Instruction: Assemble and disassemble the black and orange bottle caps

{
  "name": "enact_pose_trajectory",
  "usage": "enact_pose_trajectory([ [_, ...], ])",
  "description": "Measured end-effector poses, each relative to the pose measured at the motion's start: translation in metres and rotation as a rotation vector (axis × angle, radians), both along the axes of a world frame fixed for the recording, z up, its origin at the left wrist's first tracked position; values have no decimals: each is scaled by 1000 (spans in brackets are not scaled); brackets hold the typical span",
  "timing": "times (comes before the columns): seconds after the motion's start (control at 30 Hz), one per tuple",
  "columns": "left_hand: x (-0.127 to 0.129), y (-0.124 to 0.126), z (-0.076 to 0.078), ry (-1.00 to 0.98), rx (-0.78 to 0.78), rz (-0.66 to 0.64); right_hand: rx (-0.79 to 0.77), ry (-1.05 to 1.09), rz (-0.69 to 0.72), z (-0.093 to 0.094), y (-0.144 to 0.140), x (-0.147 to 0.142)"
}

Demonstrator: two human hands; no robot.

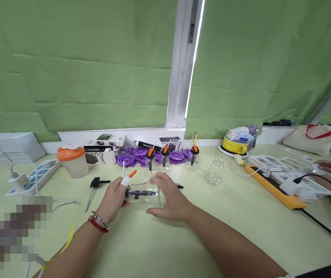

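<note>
While held sideways just above the pale green table (pixel 159 247), clear glass bottle (pixel 146 194) gripped at both ends: left hand (pixel 113 199) curled tight around the neck end with its black and orange cap fitting (pixel 127 181), right hand (pixel 169 199) cupped loosely over the base, fingers half spread. Behind, three capped bottles (pixel 165 160) upright before purple gear parts (pixel 133 157). Orange-lidded cup (pixel 72 160) far left; empty jar (pixel 214 172) right.
</note>
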State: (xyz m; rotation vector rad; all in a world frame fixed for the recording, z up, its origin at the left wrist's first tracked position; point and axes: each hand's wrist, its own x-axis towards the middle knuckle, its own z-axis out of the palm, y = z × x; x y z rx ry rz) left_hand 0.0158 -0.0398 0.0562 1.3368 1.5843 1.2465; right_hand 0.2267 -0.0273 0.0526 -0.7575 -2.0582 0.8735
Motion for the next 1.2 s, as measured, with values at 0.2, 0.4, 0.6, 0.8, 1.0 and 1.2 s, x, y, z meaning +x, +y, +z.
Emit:
enact_pose_trajectory([
  [0.2, -1, -3, 1, 66, 92, 20, -173, 48, 9, -5, 7, 1],
  [0.4, -2, -1, 0, 32, 47, 30, -117, -36, 80, 1, 4, 2],
  [0.6, -1, -2, -1, 11, 134, -12, -449, 73, 29, -3, 3, -1],
  [0.8, -2, -1, 1, -76, -7, 16, 34, -78, 117, -6, 7, 4],
  [1.0, -2, -4, -2, 84, 138, 9, -331, 50, 1, -6, 5, 1],
  [1.2, -6, 3, -2, 16, 59, 56, -182, -96, 8, -6, 4, 1],
])
